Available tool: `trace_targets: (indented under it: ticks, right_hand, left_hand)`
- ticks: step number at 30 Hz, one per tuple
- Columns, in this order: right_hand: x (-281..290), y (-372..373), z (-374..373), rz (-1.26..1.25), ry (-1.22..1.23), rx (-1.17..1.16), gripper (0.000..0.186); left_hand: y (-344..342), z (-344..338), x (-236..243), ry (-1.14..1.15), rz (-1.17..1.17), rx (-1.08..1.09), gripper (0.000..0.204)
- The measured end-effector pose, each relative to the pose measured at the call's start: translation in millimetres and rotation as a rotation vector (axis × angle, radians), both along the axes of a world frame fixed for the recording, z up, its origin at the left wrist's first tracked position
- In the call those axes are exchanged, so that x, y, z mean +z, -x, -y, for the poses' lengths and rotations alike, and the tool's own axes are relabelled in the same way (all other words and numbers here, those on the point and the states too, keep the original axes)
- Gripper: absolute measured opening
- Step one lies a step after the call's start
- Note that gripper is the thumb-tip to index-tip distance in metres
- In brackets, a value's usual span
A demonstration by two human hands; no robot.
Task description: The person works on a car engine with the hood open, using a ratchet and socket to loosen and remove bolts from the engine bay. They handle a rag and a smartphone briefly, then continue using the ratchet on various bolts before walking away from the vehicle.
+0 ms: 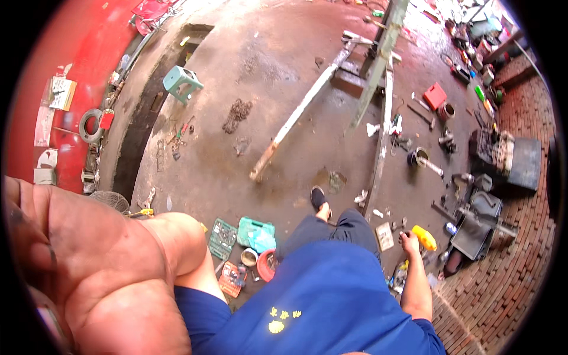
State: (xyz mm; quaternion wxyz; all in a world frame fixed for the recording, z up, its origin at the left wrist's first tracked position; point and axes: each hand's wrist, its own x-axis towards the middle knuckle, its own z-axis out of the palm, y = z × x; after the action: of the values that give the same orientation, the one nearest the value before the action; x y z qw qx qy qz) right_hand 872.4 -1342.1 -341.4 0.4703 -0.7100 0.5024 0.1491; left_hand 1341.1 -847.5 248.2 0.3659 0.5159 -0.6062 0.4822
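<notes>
My left hand (106, 278) is raised very close to the view and fills its lower left. The palm side shows, but its fingers are cut off or lost in the dark rim, so whether it holds anything is hidden. My right arm hangs down at my right side. At its end my right hand (409, 242) has its fingers curled; what lies in them, if anything, is too small to make out. Just right of that hand is a yellow bottle (424, 238), and I cannot tell whether they touch. A flat, pale box (384, 236) lies on the floor to the hand's left.
Open green tool cases (223, 239), a round tin (249, 257) and an orange tool set (232, 279) lie near my feet. A metal frame (307, 112) stands ahead. A floor pit (133, 160) and teal stool (182, 84) are left; machine parts (506, 157) line the brick wall.
</notes>
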Motion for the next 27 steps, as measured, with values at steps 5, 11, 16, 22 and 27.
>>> trace_targets:
  ticks: [5, 11, 16, 22, 27]
  right_hand:
    - [111.6, -285.2, -47.6, 0.283, -0.037, 0.292, 0.034]
    - [59.0, -438.3, -14.5, 0.095, 0.159, 0.597, 0.049]
    - [-39.2, -538.6, 31.6, -0.197, -0.055, 0.728, 0.060]
    - [-18.8, -766.0, 6.0, -0.087, 0.014, 0.981, 0.050]
    - [-20.5, -906.9, 11.1, 0.235, -0.121, 0.786, 0.028]
  left_hand:
    - [-80.9, -30.1, -3.2, 0.061, 0.054, 0.047, 0.045]
    - [-199.9, -82.2, 12.9, 0.035, 0.165, 0.133, 0.044]
    - [-305.5, -78.9, 32.6, -0.088, 0.206, 0.234, 0.044]
    - [-427.9, -74.5, 43.3, -0.074, 0.076, 0.529, 0.043]
    - [-484.6, -61.2, 34.5, -0.037, -0.018, 0.622, 0.043]
